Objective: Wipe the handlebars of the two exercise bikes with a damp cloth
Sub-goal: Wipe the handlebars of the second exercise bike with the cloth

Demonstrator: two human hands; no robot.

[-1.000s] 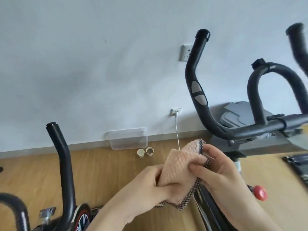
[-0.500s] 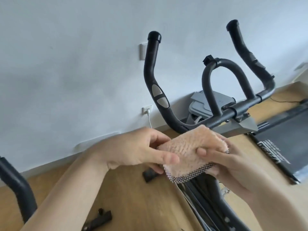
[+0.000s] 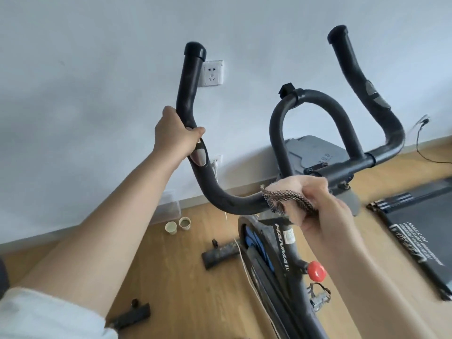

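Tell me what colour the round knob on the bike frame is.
Red. The knob shows best in the head view.

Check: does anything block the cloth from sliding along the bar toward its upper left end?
Yes. The bar is bare from the cloth up to the silver sensor pad, but the left hand grips the bar just above it, covering that stretch.

White sleeve (image 3: 41, 316) bunched at left upper arm; forearms bare.
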